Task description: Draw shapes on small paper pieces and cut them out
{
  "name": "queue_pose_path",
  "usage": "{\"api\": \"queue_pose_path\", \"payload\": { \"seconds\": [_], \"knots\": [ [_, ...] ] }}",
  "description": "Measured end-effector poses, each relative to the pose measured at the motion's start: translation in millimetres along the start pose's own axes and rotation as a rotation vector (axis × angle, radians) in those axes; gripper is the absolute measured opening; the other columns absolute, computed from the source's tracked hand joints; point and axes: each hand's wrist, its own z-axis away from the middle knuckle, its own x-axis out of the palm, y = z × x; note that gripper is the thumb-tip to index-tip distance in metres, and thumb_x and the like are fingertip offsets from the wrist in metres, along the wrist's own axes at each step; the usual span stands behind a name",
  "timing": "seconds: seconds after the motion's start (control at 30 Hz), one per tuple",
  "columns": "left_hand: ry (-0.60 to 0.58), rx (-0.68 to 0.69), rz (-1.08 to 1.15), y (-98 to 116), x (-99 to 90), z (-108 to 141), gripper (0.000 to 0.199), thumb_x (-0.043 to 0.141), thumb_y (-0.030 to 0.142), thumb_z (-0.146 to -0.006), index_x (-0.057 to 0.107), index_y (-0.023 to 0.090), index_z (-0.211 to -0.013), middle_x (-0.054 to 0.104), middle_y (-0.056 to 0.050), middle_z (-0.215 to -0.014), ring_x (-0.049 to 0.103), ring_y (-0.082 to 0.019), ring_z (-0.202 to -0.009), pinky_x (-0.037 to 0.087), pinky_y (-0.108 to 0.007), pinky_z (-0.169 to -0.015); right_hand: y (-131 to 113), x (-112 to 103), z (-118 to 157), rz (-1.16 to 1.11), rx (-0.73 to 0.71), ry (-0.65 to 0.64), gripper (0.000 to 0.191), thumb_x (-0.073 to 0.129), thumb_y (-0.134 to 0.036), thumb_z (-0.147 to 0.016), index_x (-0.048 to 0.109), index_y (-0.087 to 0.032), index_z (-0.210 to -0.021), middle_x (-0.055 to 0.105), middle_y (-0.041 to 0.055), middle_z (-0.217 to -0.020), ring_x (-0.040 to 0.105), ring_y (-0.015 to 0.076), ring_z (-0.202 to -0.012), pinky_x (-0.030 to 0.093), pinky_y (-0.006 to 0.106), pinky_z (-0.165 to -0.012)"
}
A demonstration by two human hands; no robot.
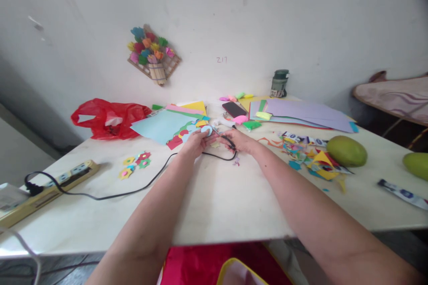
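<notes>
Near the middle of the frame, your left hand (198, 141) pinches a round pale blue paper (206, 130), and your right hand (243, 141) is wrapped around the scissors (230, 142), blades angled up and left toward it; how wide they stand is too small to tell. Your left fingertips sit close to the blades, so a slip could nick one or spoil the edge. The cord (96, 198) runs from the power strip (43, 205) at lower left; snagging it could tug the glue gun (224, 122) just above your hands.
</notes>
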Motion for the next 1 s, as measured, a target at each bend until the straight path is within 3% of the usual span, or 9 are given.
{"api": "queue_pose_path", "payload": {
  "seconds": [0.67,1.0],
  "knots": [
    [0.039,0.028,-0.015,1.5,0.2,0.8,0.01,0.051,0.006,-0.083,0.057,0.01,-0.076,0.069,-0.011,-0.073,0.07,-0.019,-0.072,0.058,-0.026,-0.068,-4.2,0.8,0.2,0.011,0.032,-0.014,0.033,0.066,-0.044,-0.072,0.049,-0.016,-0.069,0.042,-0.0084,-0.044,0.036,0.0038,-0.034,0.032,0.016,-0.031],
    [0.044,0.014,0.009,0.5,0.4,-0.1,0.004,0.055,0.007,-0.081,0.058,0.01,-0.08,0.069,-0.01,-0.077,0.07,-0.02,-0.077,0.057,-0.03,-0.074,4.3,-2.8,-1.1,0.054,0.031,-0.027,0.034,0.06,-0.049,-0.075,0.048,-0.018,-0.07,0.051,-0.0049,-0.051,0.045,0.0055,-0.034,0.026,0.015,-0.028]
  ]
}}
